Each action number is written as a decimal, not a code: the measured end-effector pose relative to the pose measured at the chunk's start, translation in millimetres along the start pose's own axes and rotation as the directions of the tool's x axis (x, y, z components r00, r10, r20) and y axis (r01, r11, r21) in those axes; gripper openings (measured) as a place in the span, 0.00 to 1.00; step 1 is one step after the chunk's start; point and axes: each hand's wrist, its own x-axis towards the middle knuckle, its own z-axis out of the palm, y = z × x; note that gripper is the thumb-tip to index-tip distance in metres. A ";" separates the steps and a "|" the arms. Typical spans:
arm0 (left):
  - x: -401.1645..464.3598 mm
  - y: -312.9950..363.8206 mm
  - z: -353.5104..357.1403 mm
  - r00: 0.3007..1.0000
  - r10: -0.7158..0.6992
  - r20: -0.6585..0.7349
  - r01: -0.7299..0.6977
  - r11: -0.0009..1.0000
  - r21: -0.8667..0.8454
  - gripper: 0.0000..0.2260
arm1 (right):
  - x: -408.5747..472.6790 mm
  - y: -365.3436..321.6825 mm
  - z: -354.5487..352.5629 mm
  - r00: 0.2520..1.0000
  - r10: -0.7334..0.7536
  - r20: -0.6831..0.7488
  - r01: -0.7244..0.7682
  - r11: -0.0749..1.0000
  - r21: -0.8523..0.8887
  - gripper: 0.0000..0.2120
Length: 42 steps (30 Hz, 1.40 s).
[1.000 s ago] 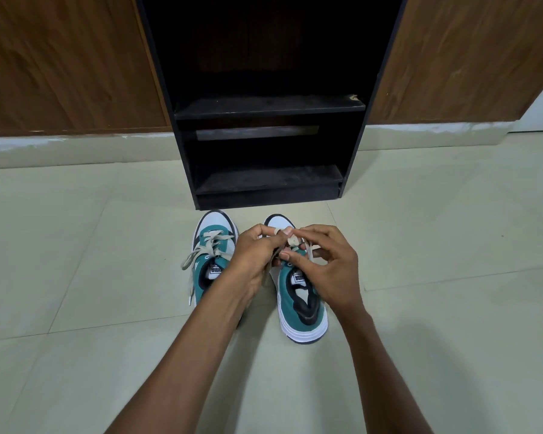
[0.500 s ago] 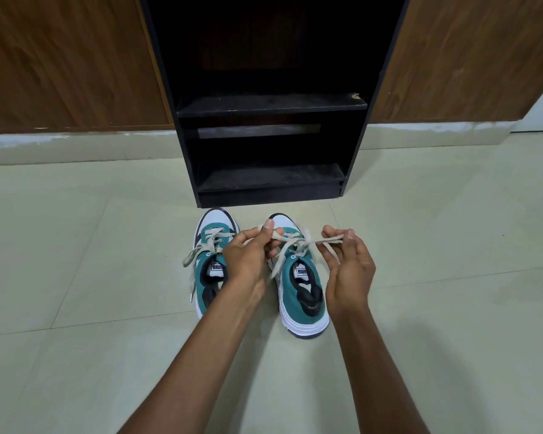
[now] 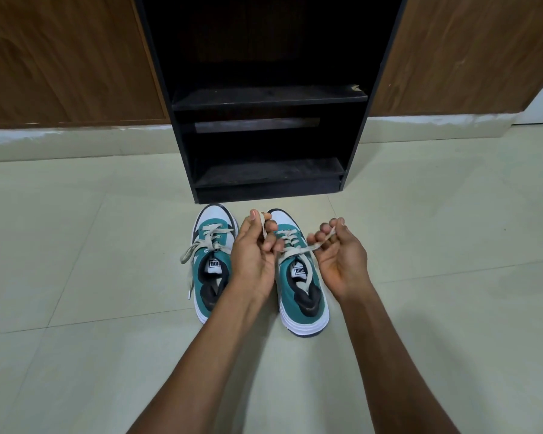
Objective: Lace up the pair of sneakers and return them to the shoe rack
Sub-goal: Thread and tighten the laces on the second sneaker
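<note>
Two teal, white and black sneakers stand side by side on the floor, toes toward the rack. The left sneaker (image 3: 212, 264) has its beige lace hanging loose over its left side. Over the right sneaker (image 3: 301, 286), my left hand (image 3: 254, 252) pinches one end of the beige lace (image 3: 298, 250) and lifts it. My right hand (image 3: 339, 258) grips the other end, pulled out to the right. My left forearm hides part of the left sneaker's heel.
A black shoe rack (image 3: 267, 98) stands just beyond the sneakers, with two bare shelves. Brown wooden panels flank it above a pale skirting. Pale floor tiles (image 3: 91, 277) spread to both sides.
My hands were together over the right sneaker's laces. They have drawn apart, left hand up and left, right hand out to the right, stretching the lace ends.
</note>
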 end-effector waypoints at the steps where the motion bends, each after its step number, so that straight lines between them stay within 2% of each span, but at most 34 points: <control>1: 0.4 0.7 -0.7 1.000 0.013 0.008 -0.014 0.998 0.054 0.11 | 4.0 -1.0 1.7 1.000 0.003 -0.011 -0.004 0.998 -0.060 0.14; 5: -6.9 0.2 -6.5 1.000 0.028 0.009 -0.029 0.965 0.260 0.09 | 22.0 -7.5 3.5 0.996 -0.061 -0.059 0.038 0.941 -0.336 0.15; 9: -19.3 -4.4 -8.3 1.000 -0.006 -0.029 0.014 0.963 0.269 0.10 | 33.9 -8.8 0.6 0.992 -0.100 -0.083 0.054 0.898 -0.438 0.15; 18: -28.1 -10.6 -3.5 0.995 -0.046 -0.087 0.066 0.971 0.231 0.07 | 45.7 -1.0 -1.1 0.960 -0.192 -0.204 0.058 0.850 -0.524 0.14; 42: -38.4 -11.6 -6.9 0.979 -0.150 -0.139 0.172 0.971 0.164 0.10 | 41.7 9.3 4.9 0.938 -0.269 -0.216 0.064 0.751 -0.657 0.14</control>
